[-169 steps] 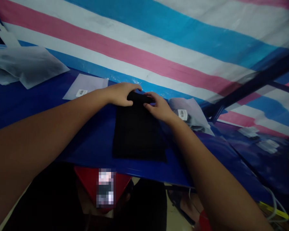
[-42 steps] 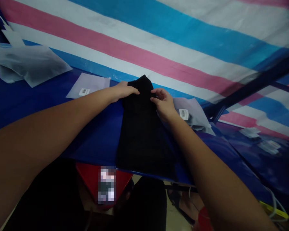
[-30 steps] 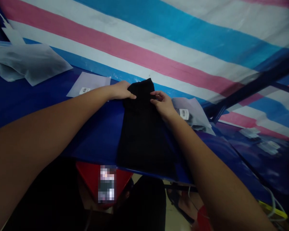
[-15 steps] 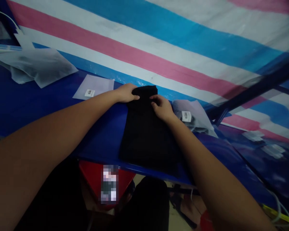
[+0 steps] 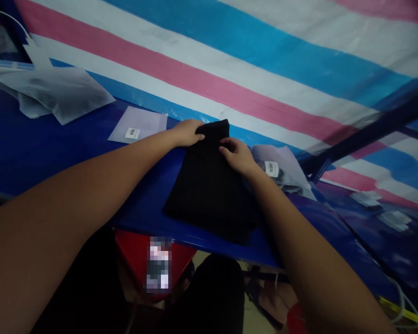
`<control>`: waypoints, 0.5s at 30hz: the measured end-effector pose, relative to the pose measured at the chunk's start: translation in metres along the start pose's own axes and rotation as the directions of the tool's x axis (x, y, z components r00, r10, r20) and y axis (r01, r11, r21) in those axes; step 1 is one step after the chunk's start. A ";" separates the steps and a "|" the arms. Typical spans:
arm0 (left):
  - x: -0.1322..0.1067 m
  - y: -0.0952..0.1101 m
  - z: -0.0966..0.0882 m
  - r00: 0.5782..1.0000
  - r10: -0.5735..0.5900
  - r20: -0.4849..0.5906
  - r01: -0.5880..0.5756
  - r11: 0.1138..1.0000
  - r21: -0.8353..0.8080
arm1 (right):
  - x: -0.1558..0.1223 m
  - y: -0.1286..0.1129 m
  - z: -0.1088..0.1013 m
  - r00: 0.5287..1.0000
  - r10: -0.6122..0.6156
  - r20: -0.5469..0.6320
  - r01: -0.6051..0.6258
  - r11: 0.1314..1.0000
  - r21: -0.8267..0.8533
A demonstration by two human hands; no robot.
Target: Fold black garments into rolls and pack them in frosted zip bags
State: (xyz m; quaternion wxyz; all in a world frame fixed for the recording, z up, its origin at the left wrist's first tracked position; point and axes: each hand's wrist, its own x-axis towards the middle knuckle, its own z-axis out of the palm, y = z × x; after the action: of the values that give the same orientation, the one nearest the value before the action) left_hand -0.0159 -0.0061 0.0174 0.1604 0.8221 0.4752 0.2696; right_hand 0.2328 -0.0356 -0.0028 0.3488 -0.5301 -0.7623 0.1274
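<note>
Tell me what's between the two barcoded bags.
In the head view, a black cloth, with the left hand and right hand at its far end.

And here's the left arm (image 5: 90, 185) and right arm (image 5: 299, 241), both reaching forward! Left hand (image 5: 190, 133) back-up, thumb pointing right; right hand (image 5: 239, 157) half curled, thumb and index tips parted.

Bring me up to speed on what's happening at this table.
A person's left hand grips the far end of a black cloth on a blue table; the right hand is at its right edge. The cloth reaches toward the table's near edge. One labelled bag lies to its left, another to its right.
</note>
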 end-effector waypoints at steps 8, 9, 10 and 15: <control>-0.005 0.014 0.008 0.996 0.014 -0.093 -0.004 0.994 0.105 | 0.001 0.003 0.007 0.997 -0.067 -0.024 0.063 0.990 -0.126; -0.005 0.015 0.010 0.994 0.001 -0.107 0.011 0.994 0.106 | 0.001 0.003 0.007 0.997 -0.072 -0.023 0.069 0.988 -0.137; -0.006 0.016 0.012 0.992 -0.017 -0.122 0.030 0.994 0.102 | 0.002 0.003 0.007 0.997 -0.079 -0.020 0.075 0.986 -0.146; -0.011 0.019 0.011 0.974 -0.016 -0.225 0.031 0.997 0.065 | 0.001 0.003 0.008 0.995 -0.095 -0.020 0.091 0.984 -0.156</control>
State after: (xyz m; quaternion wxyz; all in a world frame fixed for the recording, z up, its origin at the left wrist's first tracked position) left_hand -0.0005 -0.0256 0.0154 0.0807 0.7857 0.5089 0.3423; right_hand 0.2294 -0.0321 -0.0100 0.3224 -0.5212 -0.7890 0.0440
